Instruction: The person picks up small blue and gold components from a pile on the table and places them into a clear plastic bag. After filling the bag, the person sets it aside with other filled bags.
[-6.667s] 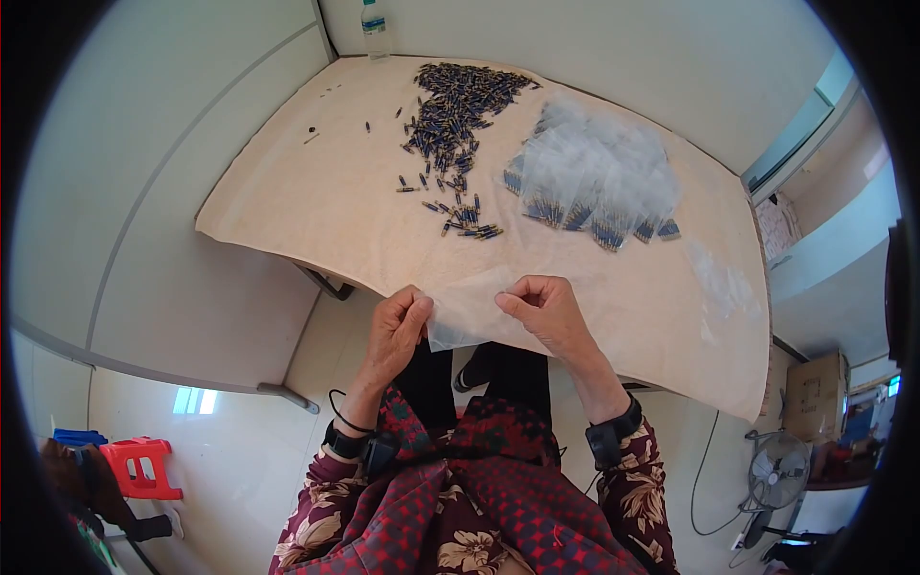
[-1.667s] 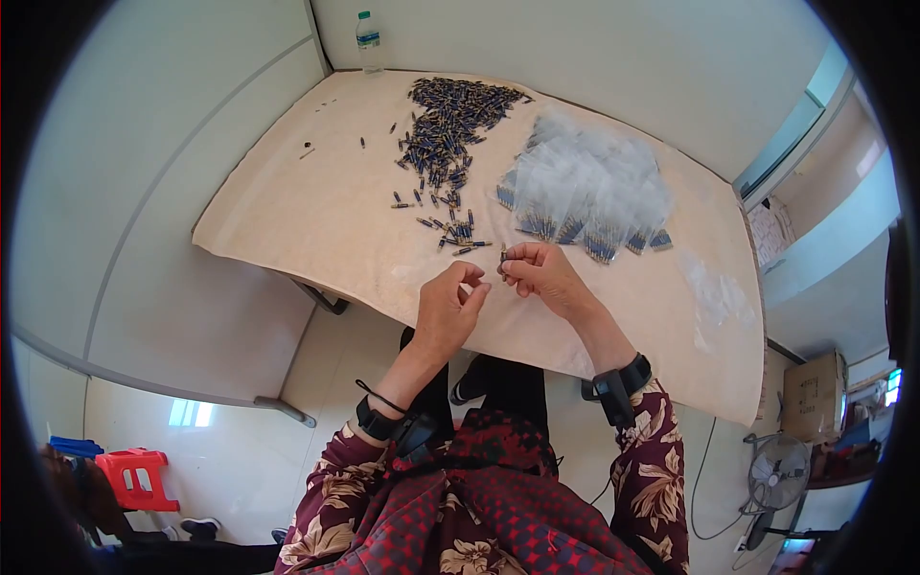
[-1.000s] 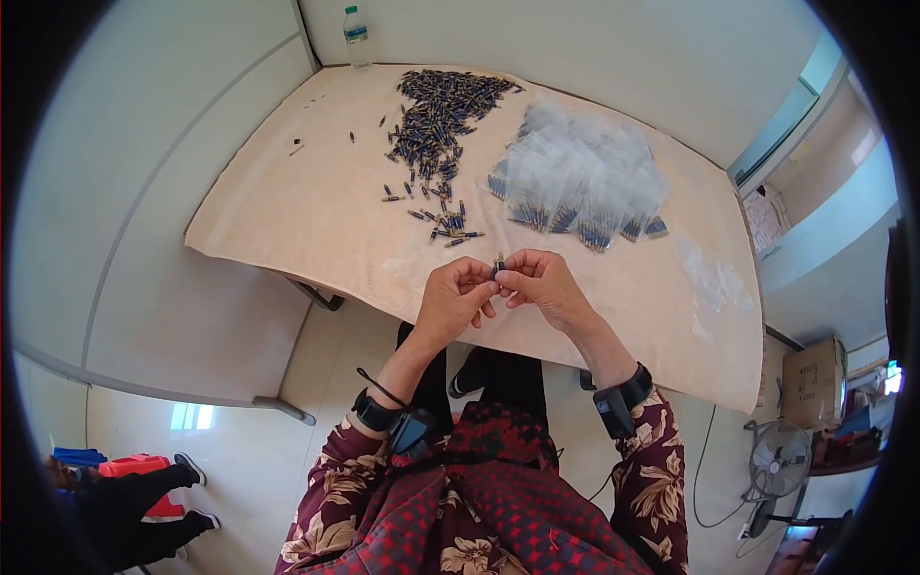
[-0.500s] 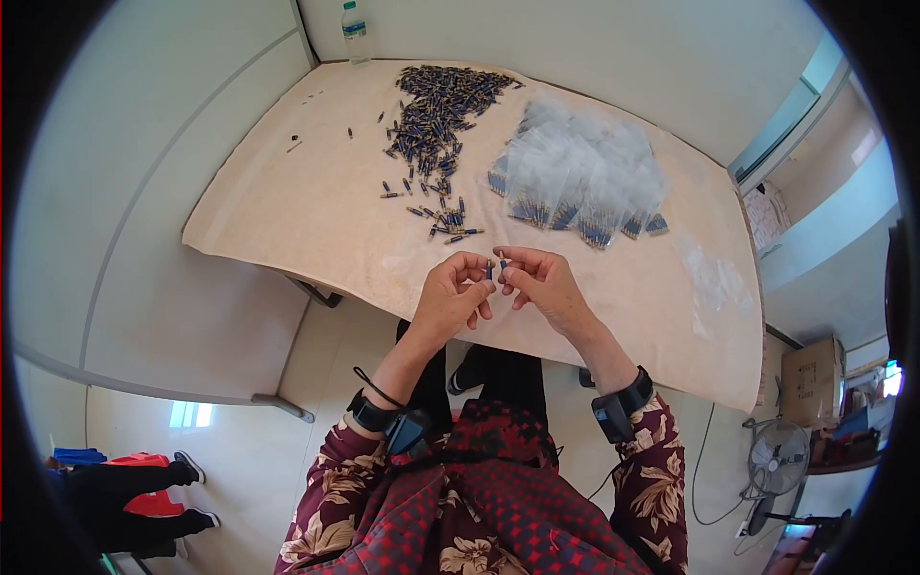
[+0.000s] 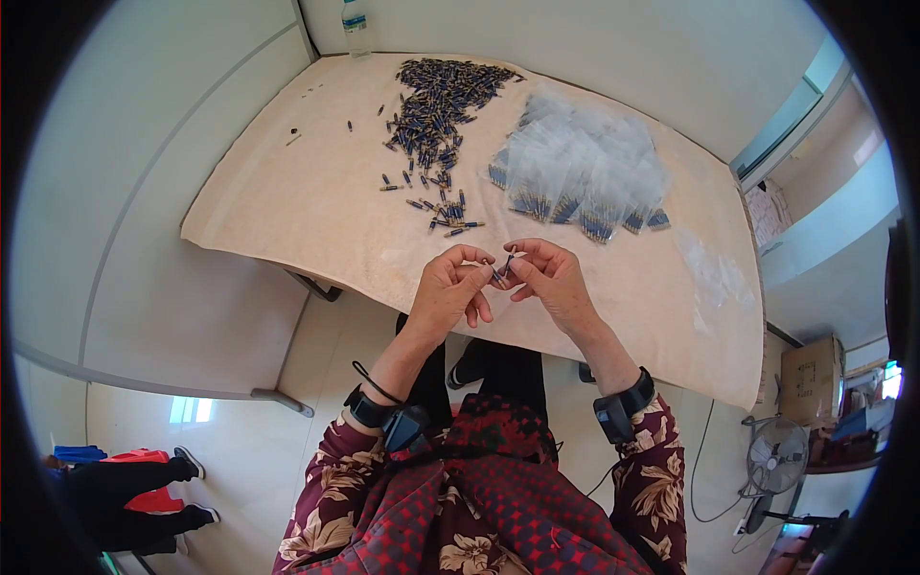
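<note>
Over the front part of the cloth-covered table, my left hand pinches a small dark blue piece between thumb and fingers. My right hand grips another small dark piece close beside it, the two pieces tilted towards each other. Whether they touch is too small to tell. Beyond my hands lies a pile of blue pieces with brass-coloured ends, with loose ones scattered at its near end. Clear plastic bags holding similar pieces are heaped to its right.
Flat clear bags lie at the right of the table. A bottle stands at the back edge. Another person's legs show at the lower left. A fan and a cardboard box are at the right.
The pieces between my hands have tilted, and their upper ends are now farther apart. My right hand has shifted slightly up and to the right.
</note>
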